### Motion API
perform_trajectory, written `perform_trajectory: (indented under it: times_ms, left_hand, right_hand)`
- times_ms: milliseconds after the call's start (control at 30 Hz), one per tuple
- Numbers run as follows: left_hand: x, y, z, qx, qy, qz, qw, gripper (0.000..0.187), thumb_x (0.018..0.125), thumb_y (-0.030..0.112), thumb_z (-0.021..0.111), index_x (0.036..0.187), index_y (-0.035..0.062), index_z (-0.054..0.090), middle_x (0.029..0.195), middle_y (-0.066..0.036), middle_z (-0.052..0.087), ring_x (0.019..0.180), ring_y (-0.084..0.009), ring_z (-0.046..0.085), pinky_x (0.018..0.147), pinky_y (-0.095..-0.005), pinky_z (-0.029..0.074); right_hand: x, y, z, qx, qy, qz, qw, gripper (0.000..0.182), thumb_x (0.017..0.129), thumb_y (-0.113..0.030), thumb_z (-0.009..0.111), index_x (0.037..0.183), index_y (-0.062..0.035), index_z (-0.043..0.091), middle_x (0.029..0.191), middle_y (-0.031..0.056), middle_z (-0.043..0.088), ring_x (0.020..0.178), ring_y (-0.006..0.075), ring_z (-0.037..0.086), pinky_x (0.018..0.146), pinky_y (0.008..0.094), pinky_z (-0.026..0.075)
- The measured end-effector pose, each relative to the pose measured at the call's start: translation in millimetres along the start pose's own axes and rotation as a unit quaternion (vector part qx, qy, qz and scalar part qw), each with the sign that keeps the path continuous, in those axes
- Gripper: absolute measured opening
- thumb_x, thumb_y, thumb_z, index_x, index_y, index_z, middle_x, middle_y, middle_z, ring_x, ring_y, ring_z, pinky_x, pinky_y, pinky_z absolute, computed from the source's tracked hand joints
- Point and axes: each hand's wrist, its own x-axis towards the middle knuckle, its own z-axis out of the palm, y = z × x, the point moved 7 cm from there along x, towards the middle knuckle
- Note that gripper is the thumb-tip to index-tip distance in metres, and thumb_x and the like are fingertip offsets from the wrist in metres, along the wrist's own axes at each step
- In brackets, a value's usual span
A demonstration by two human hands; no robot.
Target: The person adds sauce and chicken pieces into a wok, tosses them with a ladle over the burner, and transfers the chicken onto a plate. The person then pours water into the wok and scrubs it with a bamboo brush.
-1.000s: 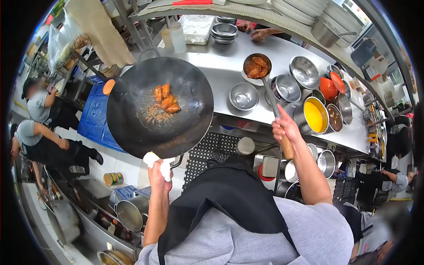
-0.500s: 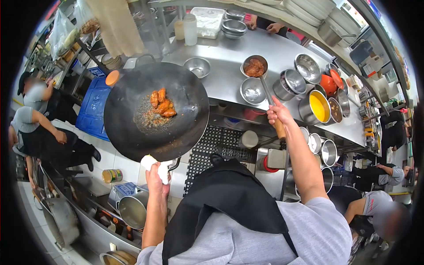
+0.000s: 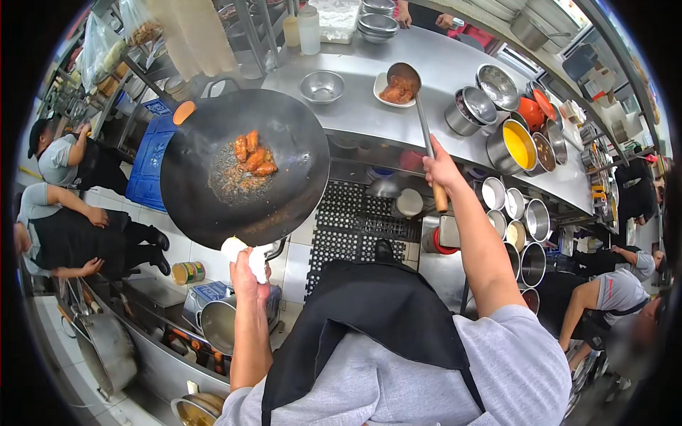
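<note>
My left hand (image 3: 249,271) is closed around a folded white cloth (image 3: 232,248) at the near rim of a large black wok (image 3: 284,192), by its loop handle. The wok is tilted, and several glossy reddish-brown food pieces (image 3: 254,160) lie in it amid oil and bits. My right hand (image 3: 442,170) grips a long ladle (image 3: 424,124) by its wooden-ended handle. Its bowl is tipped at a white dish (image 3: 381,85) on the steel counter, where more sauced pieces (image 3: 401,90) lie.
Steel bowls and pots, one with yellow liquid (image 3: 520,145), crowd the counter's (image 3: 341,117) right. A metal bowl (image 3: 383,188) shows below the counter's front edge. A blue crate (image 3: 150,167) stands left beyond the wok. Co-workers (image 3: 78,227) are on both sides.
The ladle has moved slightly left and up, with sauced pieces now in the white dish. The metal bowl at the counter's front edge is gone from there; one shows below the edge.
</note>
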Motion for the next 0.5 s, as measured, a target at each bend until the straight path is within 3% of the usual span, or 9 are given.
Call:
perform_trajectory:
  times_ms: [67, 167, 267, 367, 467, 500]
  left_hand:
    - [-9.9, -1.9, 9.1, -0.007, 0.011, 0.005, 1.0, 0.012, 0.092, 0.017, 0.052, 0.083, 0.0099, 0.053, 0.06, 0.0, 0.051, 0.04, -0.0097, 0.044, 0.033, -0.0239, 0.032]
    - [-13.0, -3.2, 21.0, -0.019, 0.022, 0.014, 0.999, 0.012, 0.093, 0.017, 0.051, 0.083, 0.0101, 0.053, 0.06, 0.001, 0.051, 0.039, -0.0092, 0.044, 0.033, -0.0236, 0.032]
    - [-10.6, -8.1, 27.0, -0.02, 0.01, 0.015, 1.0, 0.013, 0.093, 0.018, 0.051, 0.083, 0.0103, 0.053, 0.06, 0.001, 0.051, 0.039, -0.0092, 0.044, 0.032, -0.0239, 0.031]
    - [-18.8, -10.1, 33.7, -0.021, 0.025, 0.015, 0.999, 0.012, 0.09, 0.017, 0.053, 0.08, 0.0095, 0.054, 0.059, -0.001, 0.051, 0.04, -0.0126, 0.045, 0.036, -0.0274, 0.034]
    - [-19.3, -12.8, 40.6, -0.008, 0.021, 0.021, 1.0, 0.013, 0.089, 0.017, 0.053, 0.078, 0.0097, 0.054, 0.058, -0.001, 0.051, 0.04, -0.0125, 0.045, 0.035, -0.0277, 0.034]
    - [-20.7, -15.0, 42.4, -0.005, 0.023, 0.022, 0.999, 0.013, 0.09, 0.017, 0.053, 0.08, 0.0101, 0.053, 0.059, 0.0, 0.05, 0.039, -0.0118, 0.044, 0.035, -0.0269, 0.032]
  right_hand:
    - [-5.9, -2.1, -8.8, -0.038, 0.01, -0.003, 0.999, 0.079, 0.093, -0.003, 0.049, 0.158, -0.0268, 0.011, 0.063, 0.0004, 0.045, 0.047, 0.0122, 0.045, 0.042, 0.0312, 0.042]
    - [7.3, 7.1, -23.3, -0.087, 0.014, -0.028, 0.996, 0.079, 0.092, -0.003, 0.05, 0.158, -0.0263, 0.013, 0.07, 0.0038, 0.05, 0.047, 0.0112, 0.044, 0.041, 0.0309, 0.042]
    - [27.2, 25.1, -31.6, -0.199, 0.027, -0.1, 0.974, 0.079, 0.091, -0.004, 0.052, 0.157, -0.0269, 0.015, 0.088, 0.0168, 0.063, 0.054, 0.0226, 0.058, 0.051, 0.0398, 0.05]
    - [39.5, 25.7, -50.7, -0.352, 0.097, -0.227, 0.903, 0.079, 0.09, -0.006, 0.052, 0.156, -0.0286, 0.017, 0.114, 0.0307, 0.062, 0.074, 0.0393, 0.067, 0.07, 0.0499, 0.053]
    - [24.2, 12.9, -59.7, -0.385, 0.067, -0.123, 0.912, 0.078, 0.09, -0.01, 0.052, 0.156, -0.0306, 0.015, 0.12, 0.0347, 0.058, 0.098, 0.0472, 0.064, 0.088, 0.0525, 0.049]
    - [11.1, 2.5, -59.3, -0.397, 0.071, -0.099, 0.91, 0.078, 0.09, -0.01, 0.051, 0.156, -0.0308, 0.015, 0.119, 0.034, 0.059, 0.099, 0.0469, 0.063, 0.088, 0.0518, 0.049]
